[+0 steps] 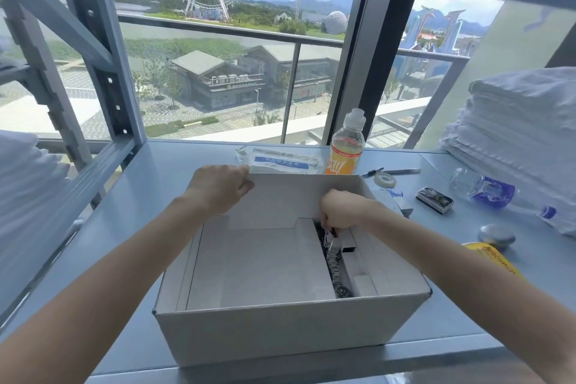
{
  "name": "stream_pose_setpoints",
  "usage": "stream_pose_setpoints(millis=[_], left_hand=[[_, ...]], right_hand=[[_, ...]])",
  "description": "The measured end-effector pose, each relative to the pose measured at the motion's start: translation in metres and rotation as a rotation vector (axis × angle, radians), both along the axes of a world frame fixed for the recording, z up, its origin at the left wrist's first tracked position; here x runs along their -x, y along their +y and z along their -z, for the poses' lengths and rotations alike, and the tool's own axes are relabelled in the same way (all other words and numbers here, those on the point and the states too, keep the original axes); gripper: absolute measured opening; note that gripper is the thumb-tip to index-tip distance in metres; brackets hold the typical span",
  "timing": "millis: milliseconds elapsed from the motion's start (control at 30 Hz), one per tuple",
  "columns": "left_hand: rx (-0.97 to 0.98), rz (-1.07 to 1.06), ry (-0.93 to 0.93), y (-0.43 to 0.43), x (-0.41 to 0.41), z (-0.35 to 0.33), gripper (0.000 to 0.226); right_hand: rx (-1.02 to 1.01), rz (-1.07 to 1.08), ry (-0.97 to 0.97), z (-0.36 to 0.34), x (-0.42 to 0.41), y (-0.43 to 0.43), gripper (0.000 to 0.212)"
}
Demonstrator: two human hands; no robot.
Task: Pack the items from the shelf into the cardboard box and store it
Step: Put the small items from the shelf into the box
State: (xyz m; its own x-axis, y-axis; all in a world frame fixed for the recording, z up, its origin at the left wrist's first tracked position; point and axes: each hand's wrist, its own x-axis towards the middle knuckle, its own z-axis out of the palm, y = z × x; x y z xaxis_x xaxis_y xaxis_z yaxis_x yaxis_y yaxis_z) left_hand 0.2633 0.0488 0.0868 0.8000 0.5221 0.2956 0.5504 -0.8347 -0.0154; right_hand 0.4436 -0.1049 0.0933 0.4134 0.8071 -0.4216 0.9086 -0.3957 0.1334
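Entry: packing step in progress, one item being set into the cardboard box (290,330), which stood open on the shelf (149,184).

Left hand (219,188) gripped the left corner of the far flap (296,193), holding it upright. Right hand (341,210) was lowered inside at the right wall, fingers curled and pinching the upper end of a metal-strap watch (335,262) that lay along the box floor; whether they held the strap itself or a small tag on it could not be told. Unpacked behind and to the right of the box: sealed packet (280,160), orange bottle (346,146), pen (402,171), tape roll (385,179), black case (434,199), round tin (497,237). Next move, by judgement: release the watch, lift the hand clear of the flap, and reach for a nearby item, the tape roll being closest.
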Motion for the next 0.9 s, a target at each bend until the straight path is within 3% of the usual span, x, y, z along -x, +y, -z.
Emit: stream_pose_setpoints(millis=[167,400,533,900], left_hand=[[-0.007,-0.005,0.007,0.0,0.002,-0.001,0.024],[0.023,-0.009,0.016,0.001,0.002,0.0,0.023],[0.014,-0.009,-0.02,0.002,0.003,0.003,0.024],[-0.124,-0.005,-0.09,0.0,0.002,0.014,0.022]], right_hand=[[0.024,-0.079,0.017,-0.011,0.004,-0.006,0.026],[-0.493,-0.117,0.206,-0.047,-0.009,-0.066,0.021],[-0.692,-0.074,0.183,-0.07,-0.043,-0.11,0.015],[-0.447,0.243,0.119,-0.008,-0.159,-0.145,0.022]])
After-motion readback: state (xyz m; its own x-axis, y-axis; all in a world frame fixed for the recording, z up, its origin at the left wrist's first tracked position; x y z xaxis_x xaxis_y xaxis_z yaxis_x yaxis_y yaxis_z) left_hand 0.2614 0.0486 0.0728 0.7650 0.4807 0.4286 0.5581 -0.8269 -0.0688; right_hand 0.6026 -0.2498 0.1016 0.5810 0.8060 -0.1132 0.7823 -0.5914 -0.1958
